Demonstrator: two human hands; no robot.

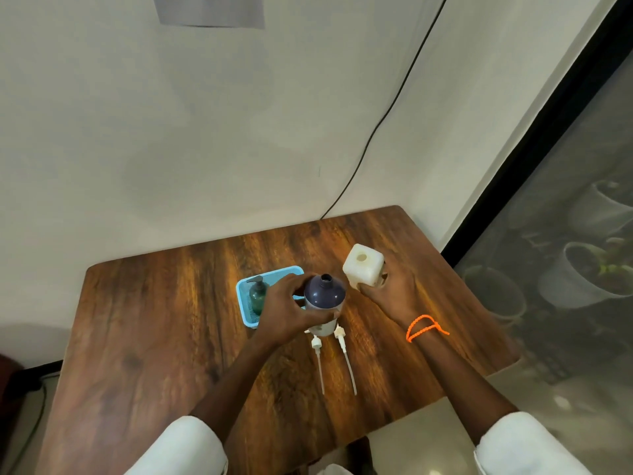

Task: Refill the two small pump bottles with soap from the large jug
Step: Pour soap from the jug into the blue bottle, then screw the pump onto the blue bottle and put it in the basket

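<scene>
Presently left hand (291, 311) wrapped around uncapped dark bottle (323, 296), steadying it for pour; right hand (390, 293) gripping white jug (363, 267) (upright, mouth open); pumps (334, 354) laid aside on table (154, 320).

Both forearms reach forward, the left hand (286, 311) and right hand (388, 291) each curled in a closed grip.

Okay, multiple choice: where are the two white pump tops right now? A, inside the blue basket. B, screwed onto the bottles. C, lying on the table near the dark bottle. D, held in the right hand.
C: both white pump tops lie flat on the wooden table, dip tubes pointing toward the person, just in front of the open dark bottle held by the left hand.
</scene>
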